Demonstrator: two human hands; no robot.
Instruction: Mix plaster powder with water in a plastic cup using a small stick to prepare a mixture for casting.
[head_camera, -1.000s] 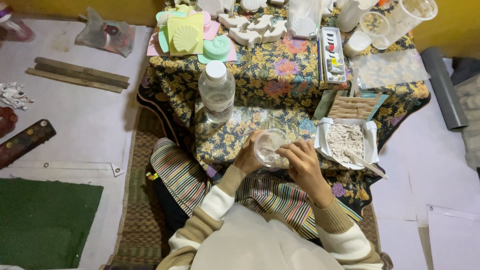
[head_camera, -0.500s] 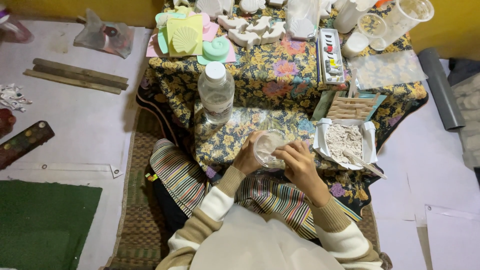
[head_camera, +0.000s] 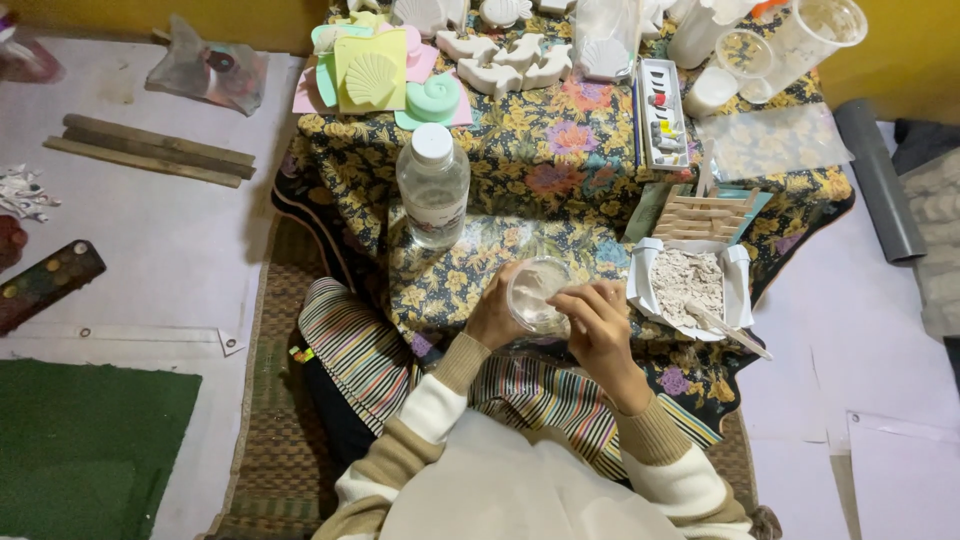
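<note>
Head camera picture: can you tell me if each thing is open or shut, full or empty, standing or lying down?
small clear cup: held in the left hand, right hand at its rim.
plastic bottle: upright, white cap on, water low.
white box: open, full of pale crumbly bits.
paint set: open, lying flat.
big clear cup: lying tilted, looks empty.
wooden sticks: lying flat.

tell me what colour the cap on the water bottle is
White, on the clear plastic bottle; seen in the head view.

Tan-and-cream banded sweater sleeves, ribbed cuffs; multicoloured striped trousers; hands (head_camera: 560, 320) bare.
</note>
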